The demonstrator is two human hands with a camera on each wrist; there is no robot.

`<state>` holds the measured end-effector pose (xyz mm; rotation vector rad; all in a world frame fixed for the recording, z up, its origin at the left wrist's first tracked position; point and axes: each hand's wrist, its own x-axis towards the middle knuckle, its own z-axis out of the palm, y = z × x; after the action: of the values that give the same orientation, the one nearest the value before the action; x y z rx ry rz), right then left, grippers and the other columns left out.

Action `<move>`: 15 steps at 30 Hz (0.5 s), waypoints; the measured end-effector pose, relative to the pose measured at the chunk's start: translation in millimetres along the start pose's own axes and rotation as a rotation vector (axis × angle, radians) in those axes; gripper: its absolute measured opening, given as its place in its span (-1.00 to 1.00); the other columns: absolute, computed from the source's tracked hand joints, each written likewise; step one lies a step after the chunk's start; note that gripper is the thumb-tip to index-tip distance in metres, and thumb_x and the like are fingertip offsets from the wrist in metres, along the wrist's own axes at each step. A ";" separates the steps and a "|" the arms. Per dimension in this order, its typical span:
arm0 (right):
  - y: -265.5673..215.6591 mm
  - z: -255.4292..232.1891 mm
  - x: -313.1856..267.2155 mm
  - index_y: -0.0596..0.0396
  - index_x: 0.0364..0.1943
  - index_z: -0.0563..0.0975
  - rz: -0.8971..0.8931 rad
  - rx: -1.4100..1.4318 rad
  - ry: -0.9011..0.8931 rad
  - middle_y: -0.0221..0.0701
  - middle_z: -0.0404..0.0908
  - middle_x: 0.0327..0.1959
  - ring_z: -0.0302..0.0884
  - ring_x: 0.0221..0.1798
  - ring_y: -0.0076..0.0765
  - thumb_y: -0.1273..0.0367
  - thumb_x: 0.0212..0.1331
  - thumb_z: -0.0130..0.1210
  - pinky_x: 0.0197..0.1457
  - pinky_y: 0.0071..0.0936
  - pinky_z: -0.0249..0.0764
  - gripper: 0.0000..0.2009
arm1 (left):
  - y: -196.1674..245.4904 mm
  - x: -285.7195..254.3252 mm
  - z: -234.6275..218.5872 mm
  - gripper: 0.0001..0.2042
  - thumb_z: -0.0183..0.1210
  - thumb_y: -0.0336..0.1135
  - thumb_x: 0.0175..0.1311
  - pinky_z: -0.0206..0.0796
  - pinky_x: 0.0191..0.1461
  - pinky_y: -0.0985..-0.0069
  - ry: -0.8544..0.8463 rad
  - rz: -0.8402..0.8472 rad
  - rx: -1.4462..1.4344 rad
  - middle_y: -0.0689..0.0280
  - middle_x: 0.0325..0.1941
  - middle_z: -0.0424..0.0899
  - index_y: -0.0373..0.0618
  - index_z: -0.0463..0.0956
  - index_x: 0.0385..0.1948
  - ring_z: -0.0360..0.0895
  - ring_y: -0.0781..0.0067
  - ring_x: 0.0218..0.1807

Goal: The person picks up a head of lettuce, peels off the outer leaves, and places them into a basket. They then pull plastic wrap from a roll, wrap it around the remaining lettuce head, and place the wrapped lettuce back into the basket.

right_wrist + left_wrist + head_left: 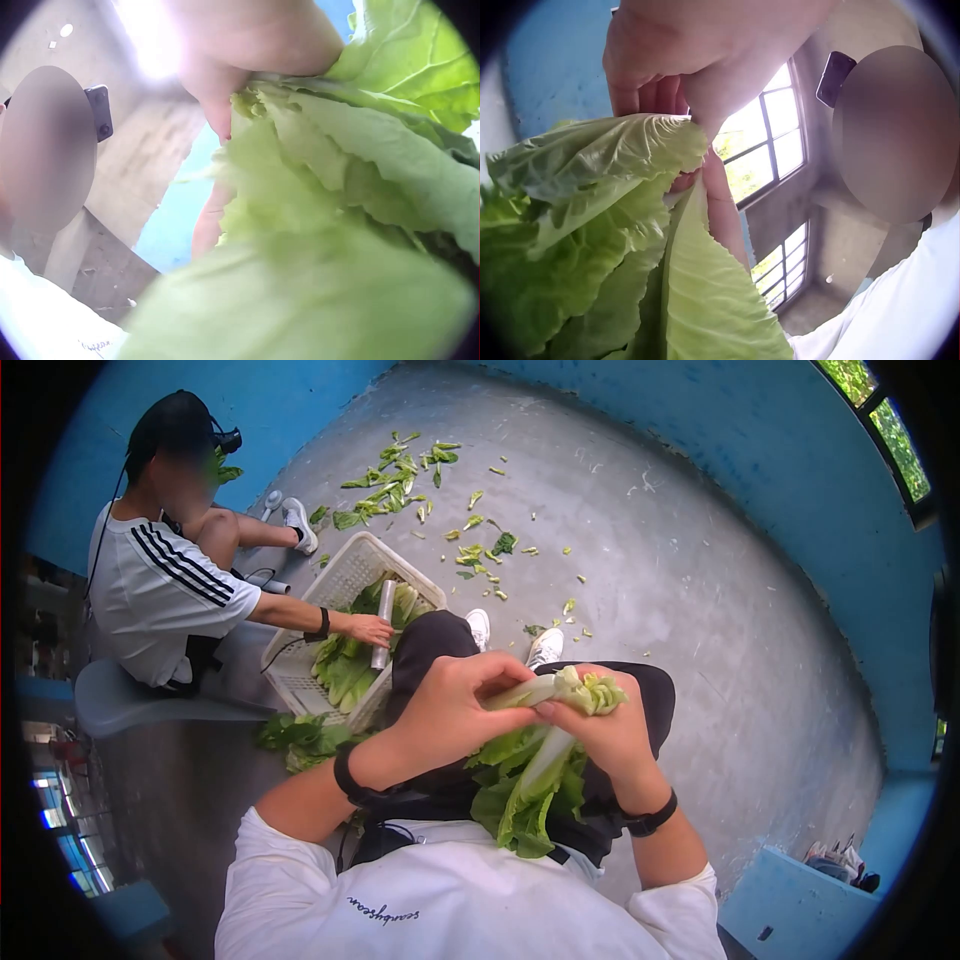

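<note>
A leafy cabbage [535, 780] with pale stalks is held between both hands above the lap. My left hand [450, 710] grips its whitish stalks from the left, with thumb and fingers curled round them. On the other side, my right hand [612, 735] holds the pale, frilled end, its thumb close to the left thumb. Green leaves hang below the hands towards the white shirt. In the left wrist view, leaves [592, 247] spread beneath the left fingers. Broad leaves [315, 277] cover much of the right wrist view and hide part of the right hand.
At the left, a seated person [165, 580] reaches into a white plastic crate [290, 680] of greens, one hand at a pale roll [383, 625]. Loose leaves [390, 485] and scraps are scattered over the grey floor [720, 660]. More leaves [305, 738] lie beside the crate.
</note>
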<state>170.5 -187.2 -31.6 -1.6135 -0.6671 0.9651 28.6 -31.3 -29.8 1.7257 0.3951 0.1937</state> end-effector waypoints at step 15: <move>-23.4 -13.5 0.2 0.20 -0.33 0.69 -0.099 -0.291 -0.122 -0.29 0.68 -0.51 0.59 -0.52 -0.39 0.47 -0.12 0.39 -0.31 -0.49 0.51 -0.79 | 20.3 1.8 -31.4 -0.77 0.40 -0.55 -0.04 0.52 -0.23 0.35 0.051 0.519 0.650 0.22 -0.35 0.71 -0.20 0.64 -0.28 0.69 0.16 -0.30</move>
<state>183.6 -188.0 -7.9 -1.7642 -1.0000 0.9305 22.6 -4.8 -4.1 2.4512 0.0271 0.5276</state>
